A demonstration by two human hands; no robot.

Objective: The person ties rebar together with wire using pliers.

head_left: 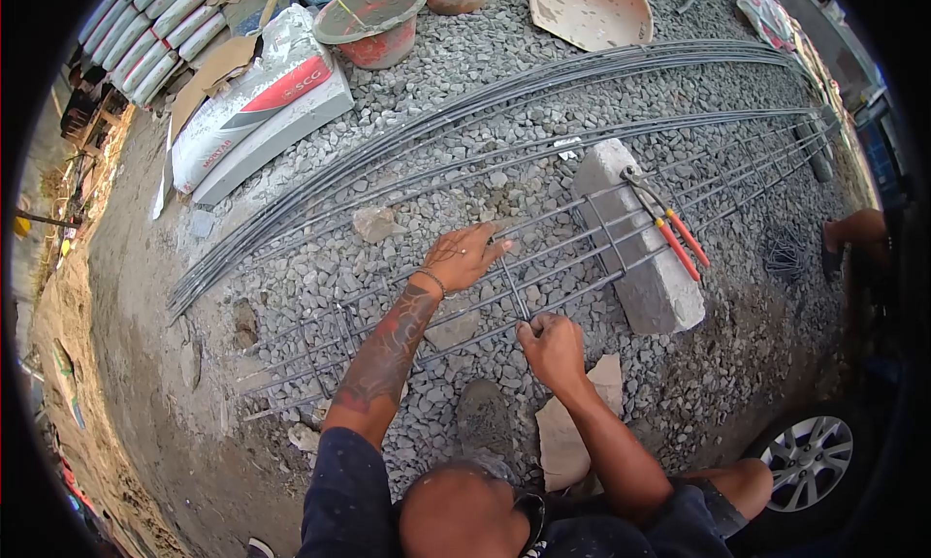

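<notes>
Gravel bed point(456, 188): grey stones around you.
Rebar cage point(608, 235): beneath both your hands, lying across a concrete block point(648, 301).
Left hand point(465, 256): fingers extended at the far bar point(543, 218); grip unclear.
Right hand point(554, 349): pinching your stirrup point(514, 288) near its corner.
Bucket point(386, 46): grey residue inside.
</notes>
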